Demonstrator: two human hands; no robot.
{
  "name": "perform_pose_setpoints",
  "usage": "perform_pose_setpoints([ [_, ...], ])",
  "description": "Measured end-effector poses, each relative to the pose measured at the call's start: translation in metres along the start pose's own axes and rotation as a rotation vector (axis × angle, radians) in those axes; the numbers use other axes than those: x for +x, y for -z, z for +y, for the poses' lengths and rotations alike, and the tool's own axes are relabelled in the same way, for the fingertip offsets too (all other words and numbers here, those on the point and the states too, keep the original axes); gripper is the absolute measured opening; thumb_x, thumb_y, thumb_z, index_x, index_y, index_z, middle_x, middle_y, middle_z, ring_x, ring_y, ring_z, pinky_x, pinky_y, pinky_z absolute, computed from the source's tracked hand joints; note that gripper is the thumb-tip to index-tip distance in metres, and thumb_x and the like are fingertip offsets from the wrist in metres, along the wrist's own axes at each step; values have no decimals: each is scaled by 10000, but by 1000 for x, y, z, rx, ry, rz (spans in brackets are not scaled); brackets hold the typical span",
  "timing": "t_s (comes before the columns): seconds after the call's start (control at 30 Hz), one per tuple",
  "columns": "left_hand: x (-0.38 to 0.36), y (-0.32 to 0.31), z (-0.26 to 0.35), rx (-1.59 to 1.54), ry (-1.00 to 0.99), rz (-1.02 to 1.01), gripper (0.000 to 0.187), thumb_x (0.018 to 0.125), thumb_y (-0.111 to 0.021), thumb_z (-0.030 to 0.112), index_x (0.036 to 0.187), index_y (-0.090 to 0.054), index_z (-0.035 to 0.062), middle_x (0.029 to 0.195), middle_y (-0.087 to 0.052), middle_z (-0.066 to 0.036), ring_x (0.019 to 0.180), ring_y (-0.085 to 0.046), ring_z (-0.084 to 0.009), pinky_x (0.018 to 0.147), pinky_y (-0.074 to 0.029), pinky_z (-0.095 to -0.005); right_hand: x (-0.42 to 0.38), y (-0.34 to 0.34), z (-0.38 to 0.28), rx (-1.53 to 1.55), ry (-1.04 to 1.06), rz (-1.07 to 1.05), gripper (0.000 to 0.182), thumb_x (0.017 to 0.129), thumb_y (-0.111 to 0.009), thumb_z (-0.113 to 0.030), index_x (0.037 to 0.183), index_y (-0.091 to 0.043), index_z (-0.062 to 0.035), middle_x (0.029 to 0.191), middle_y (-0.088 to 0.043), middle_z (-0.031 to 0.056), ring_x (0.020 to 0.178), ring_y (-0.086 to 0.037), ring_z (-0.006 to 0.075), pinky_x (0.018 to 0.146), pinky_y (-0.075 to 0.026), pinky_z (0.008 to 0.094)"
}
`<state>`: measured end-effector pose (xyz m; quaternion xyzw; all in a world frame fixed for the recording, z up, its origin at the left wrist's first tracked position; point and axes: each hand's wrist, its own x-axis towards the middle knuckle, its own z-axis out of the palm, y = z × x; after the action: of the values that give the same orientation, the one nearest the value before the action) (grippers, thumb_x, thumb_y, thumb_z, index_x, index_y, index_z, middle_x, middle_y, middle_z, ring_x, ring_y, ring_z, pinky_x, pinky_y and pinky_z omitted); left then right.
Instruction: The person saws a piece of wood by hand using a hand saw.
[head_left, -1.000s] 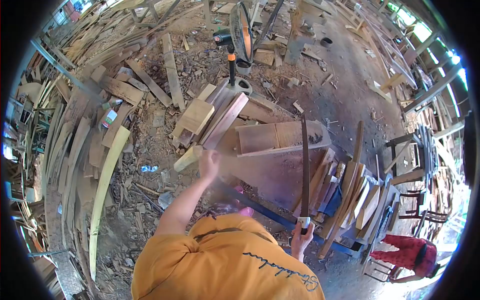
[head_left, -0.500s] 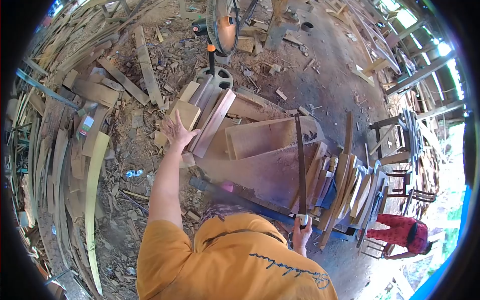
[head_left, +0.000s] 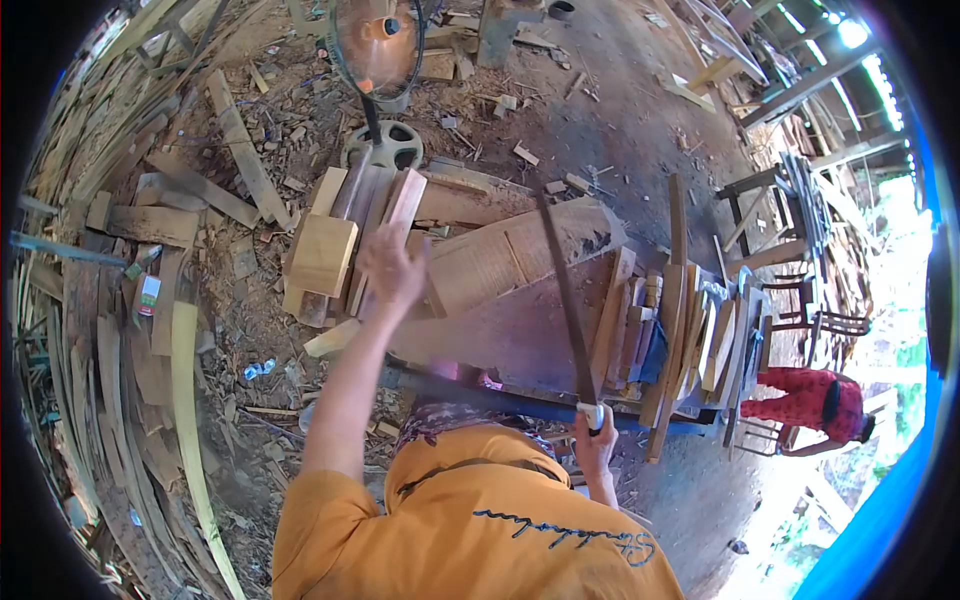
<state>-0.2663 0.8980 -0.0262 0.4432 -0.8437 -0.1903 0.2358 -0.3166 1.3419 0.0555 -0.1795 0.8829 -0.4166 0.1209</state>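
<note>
My left hand, slightly blurred, is around the lower part of a reddish plank; the plank's lower end is hidden. Just left of it, a squared light wood block lies on other boards. My right hand is closed on the pale handle of a long, dark handsaw. The saw's blade points away from me over the worktable, across a broad, dusty board.
A standing fan is beyond the boards. Stacked wood pieces stand right of the saw. Long planks line the left side. A person in red bends over at the far right.
My left hand has moved right, from the light block to the reddish plank, and closed around it. The view has shifted; my right hand still holds the saw.
</note>
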Motion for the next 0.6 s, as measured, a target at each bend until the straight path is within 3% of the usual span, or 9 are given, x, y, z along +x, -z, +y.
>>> perform_pose_setpoints([
  [0.03,-7,-18,19,0,-104,79,527,908,-604,484,1295,-533,134,1319,-535,-143,1257,-451,-353,1027,-284,-590,7,-5,-10,1,-5,6,232,916,-690,-174,1077,-605,-30,800,-675,121,706,-664,186,619,-513,334],
  [0.1,-8,-30,70,17,-22,-102,456,958,-510,460,1262,-571,124,1310,-558,-112,1225,-495,-340,1031,-298,-575,26,-20,-40,-82,133,-4,261,908,-691,-154,1114,-593,-27,888,-686,183,817,-701,307,701,-539,382],
  [0.2,-9,-56,112,23,74,-169,429,978,-440,446,1168,-640,117,1223,-622,-118,1174,-538,-338,1031,-311,-563,48,-41,-40,-95,217,-21,266,907,-677,-148,1127,-583,-30,925,-671,226,852,-672,417,712,-546,417],
  [0.23,-7,-62,116,28,66,-168,429,978,-440,446,1168,-640,117,1223,-622,-118,1174,-538,-338,1031,-311,-563,52,-46,-37,-110,220,-41,271,911,-670,-162,1129,-580,-29,920,-669,223,840,-670,418,694,-544,426],
  [0.33,-8,-68,137,194,146,-91,430,969,-446,432,966,-722,102,1053,-691,-154,1119,-574,-338,991,-337,-547,66,-55,-26,-118,261,-30,287,912,-668,-175,1137,-561,-33,898,-663,218,807,-660,424,660,-535,446],
  [0.43,-7,-61,144,203,158,-105,441,966,-449,447,959,-723,101,1060,-690,-144,1087,-583,-335,958,-350,-539,69,-58,-24,-129,263,-52,281,912,-669,-191,1111,-540,-41,864,-652,202,758,-652,414,635,-526,457],
  [0.47,-7,-64,142,237,112,-19,446,965,-449,463,945,-725,113,1064,-690,-123,1067,-583,-328,937,-356,-540,68,-53,-27,-156,285,-56,271,913,-669,-200,1091,-533,-47,850,-645,193,742,-648,406,626,-524,461],
  [0.6,-7,-66,145,270,161,-117,427,971,-437,472,994,-726,158,1101,-680,-113,1098,-570,-331,981,-336,-544,69,-41,-40,-212,257,-102,257,916,-666,-225,1043,-526,-52,830,-629,171,726,-644,384,609,-526,454],
])
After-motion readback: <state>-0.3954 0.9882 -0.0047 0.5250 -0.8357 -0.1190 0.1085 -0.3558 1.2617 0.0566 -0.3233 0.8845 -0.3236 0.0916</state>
